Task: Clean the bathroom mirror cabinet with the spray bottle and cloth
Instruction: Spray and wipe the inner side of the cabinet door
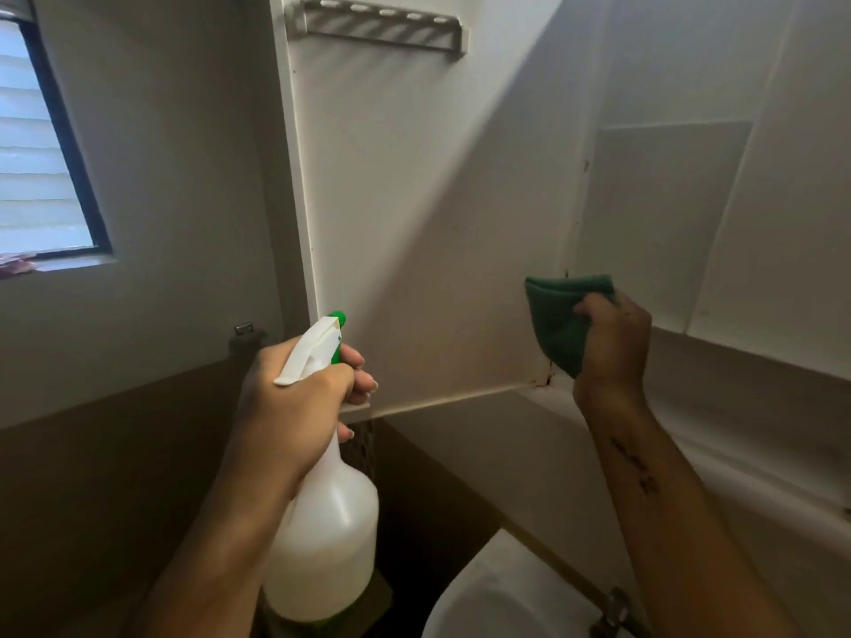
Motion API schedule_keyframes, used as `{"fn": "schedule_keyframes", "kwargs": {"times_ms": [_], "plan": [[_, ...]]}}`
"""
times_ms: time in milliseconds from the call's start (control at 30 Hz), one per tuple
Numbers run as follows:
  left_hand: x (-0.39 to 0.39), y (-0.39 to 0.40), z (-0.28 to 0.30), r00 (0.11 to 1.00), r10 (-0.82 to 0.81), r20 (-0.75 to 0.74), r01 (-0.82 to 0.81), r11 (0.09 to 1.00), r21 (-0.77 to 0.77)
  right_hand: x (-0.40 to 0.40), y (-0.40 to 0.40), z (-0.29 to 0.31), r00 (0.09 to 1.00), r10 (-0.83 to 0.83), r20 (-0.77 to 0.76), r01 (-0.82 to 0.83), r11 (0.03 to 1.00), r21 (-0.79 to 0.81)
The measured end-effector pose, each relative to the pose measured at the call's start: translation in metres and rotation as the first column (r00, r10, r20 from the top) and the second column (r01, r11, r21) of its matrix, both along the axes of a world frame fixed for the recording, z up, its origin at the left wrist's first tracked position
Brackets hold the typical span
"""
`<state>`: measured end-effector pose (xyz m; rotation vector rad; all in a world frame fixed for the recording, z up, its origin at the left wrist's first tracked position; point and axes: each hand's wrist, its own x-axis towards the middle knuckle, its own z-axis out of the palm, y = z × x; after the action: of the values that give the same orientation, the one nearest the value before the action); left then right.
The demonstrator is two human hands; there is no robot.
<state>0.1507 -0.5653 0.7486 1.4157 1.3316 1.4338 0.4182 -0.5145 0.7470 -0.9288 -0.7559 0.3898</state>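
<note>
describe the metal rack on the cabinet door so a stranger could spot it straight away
Start at the open white cabinet door that fills the middle of the view, right of the window. Near its top edge a metal rack is fixed. It is the only silver fitting on that door, a slanting bar with a row of oval slots.

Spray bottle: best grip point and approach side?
Grip the spray bottle at its narrow neck under the white trigger head, coming from behind, as the left hand does: fingers reach the trigger, the green nozzle points away at the cabinet door.
</note>
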Motion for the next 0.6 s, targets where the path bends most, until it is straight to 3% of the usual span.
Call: {"fn": "schedule_keyframes", "kwargs": {"times_ms": [67, 133, 200, 333, 600], "plan": [[0.002, -0.002, -0.011, 0.999, 0.028, 0.015, -0.028, 1.000, -0.013, -0.002, -0.010, -0.014, 0.971, 0.027, -0.237, -0.039, 0.998, -0.045], [0.005, -0.004, -0.022, 0.999, 0.047, 0.025, -0.047, 0.999, -0.026, -0.006, -0.021, -0.026, 0.885, 0.082, -0.459, -0.113, 0.993, -0.041], [0.008, -0.006, -0.032, 0.997, 0.069, 0.029, -0.068, 0.997, -0.032, -0.010, -0.031, -0.037, 0.811, 0.106, -0.575, -0.147, 0.989, -0.025], [0.009, -0.009, -0.049, 0.995, 0.102, 0.005, -0.102, 0.995, -0.005, -0.017, -0.045, -0.048, 0.768, 0.088, -0.634, -0.156, 0.986, -0.053], [0.002, -0.016, -0.072, 0.996, 0.043, -0.082, -0.048, 0.997, -0.060, -0.020, -0.054, -0.056, 0.781, 0.034, -0.623, -0.115, 0.989, -0.091]]}}
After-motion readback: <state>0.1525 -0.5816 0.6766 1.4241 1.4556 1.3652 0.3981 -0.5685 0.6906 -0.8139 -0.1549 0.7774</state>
